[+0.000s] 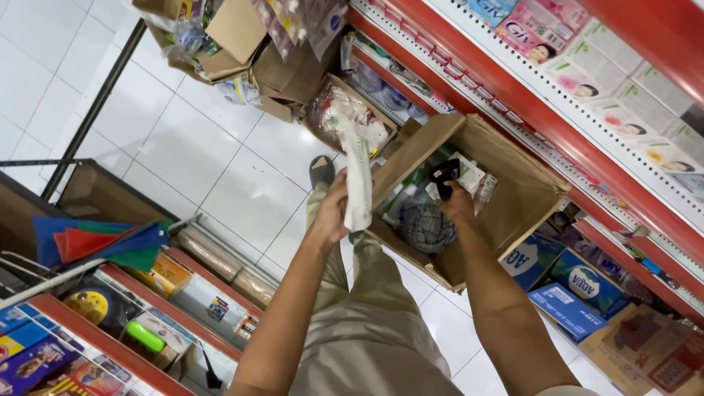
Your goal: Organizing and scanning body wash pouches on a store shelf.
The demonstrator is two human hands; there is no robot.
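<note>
Left hand (331, 213): I grip a long white-green packet (358, 183), frame centre.
Right hand (456, 203): I clutch a small black item (445, 174) inside the brown cardboard box (524, 194).

White tiled floor (191, 154) runs between red-edged shop shelves (557, 125).

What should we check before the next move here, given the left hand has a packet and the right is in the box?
1. Left hand grip on the white packet: ok, fingers closed round its lower end.
2. Right hand grip: ok, it holds a small black item inside the cardboard box.
3. Box flaps open: ok, the flap is folded out.
4. Room left in the box: cannot tell, packets and a dark checked cloth cover the bottom.
5. Footing: ok, the sandalled foot stands on bare white tile.
</note>
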